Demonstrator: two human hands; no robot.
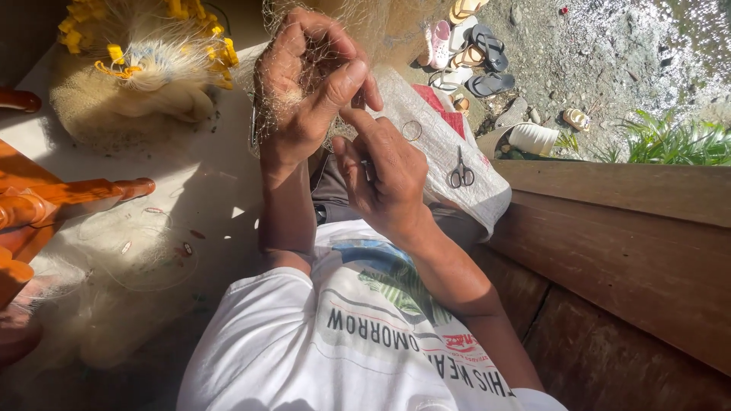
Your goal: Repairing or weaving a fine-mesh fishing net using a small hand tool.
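Observation:
My left hand is raised with its fingers curled and pinched on a fine, pale fishing net that drapes over it. Just below, my right hand grips a small dark tool in its fist. Its forefinger points up and touches the left thumb. Both forearms rise from my white printed shirt at the bottom of the view.
Small scissors and a thin ring lie on a white woven sack. A heap of net with yellow floats sits upper left, above orange wooden furniture. Loose net covers the floor. Sandals lie outside; wooden planks at right.

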